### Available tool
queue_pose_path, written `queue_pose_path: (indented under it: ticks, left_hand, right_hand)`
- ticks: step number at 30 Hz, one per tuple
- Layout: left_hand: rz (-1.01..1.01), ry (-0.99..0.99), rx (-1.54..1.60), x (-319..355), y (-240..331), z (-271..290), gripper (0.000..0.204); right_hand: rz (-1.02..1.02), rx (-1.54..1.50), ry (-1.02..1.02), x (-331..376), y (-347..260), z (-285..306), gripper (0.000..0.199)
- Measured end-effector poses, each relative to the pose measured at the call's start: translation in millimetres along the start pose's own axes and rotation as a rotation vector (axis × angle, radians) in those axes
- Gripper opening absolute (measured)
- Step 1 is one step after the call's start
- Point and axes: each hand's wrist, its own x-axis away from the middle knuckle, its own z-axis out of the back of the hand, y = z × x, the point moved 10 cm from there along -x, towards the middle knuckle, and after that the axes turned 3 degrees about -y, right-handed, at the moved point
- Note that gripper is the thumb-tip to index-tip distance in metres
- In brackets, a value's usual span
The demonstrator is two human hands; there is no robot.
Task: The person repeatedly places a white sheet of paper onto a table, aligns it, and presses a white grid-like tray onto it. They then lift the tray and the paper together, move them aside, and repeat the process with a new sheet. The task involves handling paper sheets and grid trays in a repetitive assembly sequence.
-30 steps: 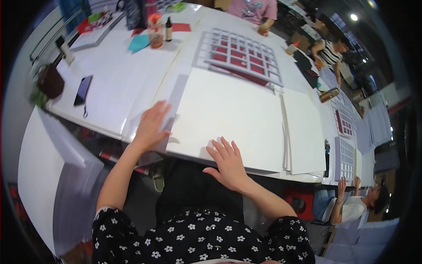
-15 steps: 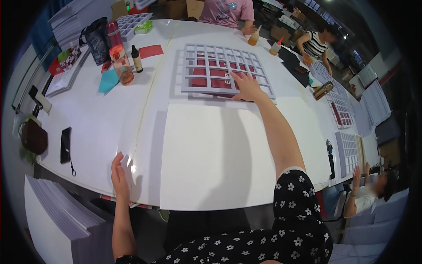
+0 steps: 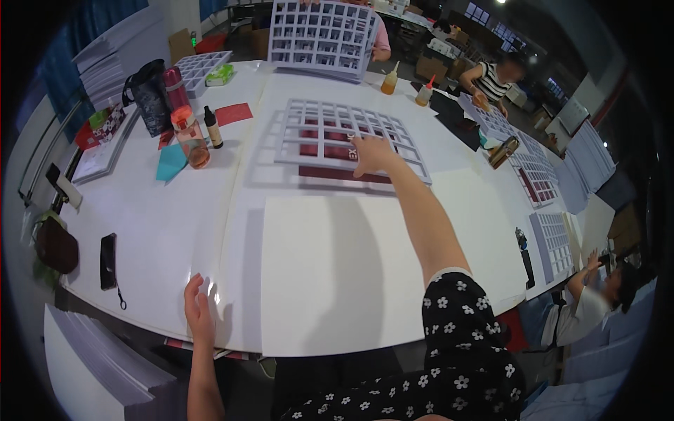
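My right hand (image 3: pixel 375 156) reaches to the far middle of the table, its fingers curled over the near-right bars of a white lattice grid panel (image 3: pixel 319 149). The grid is slightly raised, with its shadow on the table beside it. Beneath it, a dark red sheet (image 3: pixel 337 174) with pale lettering shows through the openings and past the near edge. Nearer to me lies a large blank white board (image 3: pixel 298 281). My left hand (image 3: pixel 199 309) hovers at the front edge of the table, left of the board, holding nothing, with fingers apart.
A person across the table holds an upright grid panel (image 3: pixel 323 38). Glue bottles (image 3: pixel 389 81) stand at the far right. To the left are a pink-lidded bottle (image 3: pixel 189 137), a dropper bottle (image 3: pixel 213 128) and a phone (image 3: pixel 108 261). Stacked white boards (image 3: pixel 98 365) sit at lower left.
My right hand has drawn the grid slightly up and toward me, baring more of the red sheet. The person opposite has brought up a grid panel. The whole view has shifted.
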Motion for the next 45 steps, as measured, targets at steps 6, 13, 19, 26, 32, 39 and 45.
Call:
queue_pose_path:
  ticks: [6,13,19,26,32,39,45]
  left_hand:
    - [-0.009,0.011,-0.072,2,-7,4,0.030]
    - [-0.099,0.084,-0.093,1,-6,11,0.029]
    - [-0.091,0.075,-0.177,-1,-1,6,0.033]
    - [-0.104,0.060,-0.254,-4,-2,-7,0.034]
    - [-0.041,0.070,-0.174,-9,-39,14,0.034]
    - [0.130,-0.299,-0.012,60,48,-30,0.053]
    - [0.086,-0.373,-0.338,120,75,-55,0.062]
  right_hand:
    - [0.198,-0.143,0.073,99,-19,60,0.102]
    - [0.397,-0.067,0.199,317,-94,80,0.094]
    - [0.383,-0.072,0.071,414,-156,19,0.092]
    - [0.348,-0.057,0.092,404,-162,-29,0.096]
    - [0.373,-0.047,0.291,405,-164,-25,0.090]
    - [-0.229,-0.569,0.649,501,11,-54,0.067]
    - [-0.331,-0.858,0.519,550,52,-153,0.065]
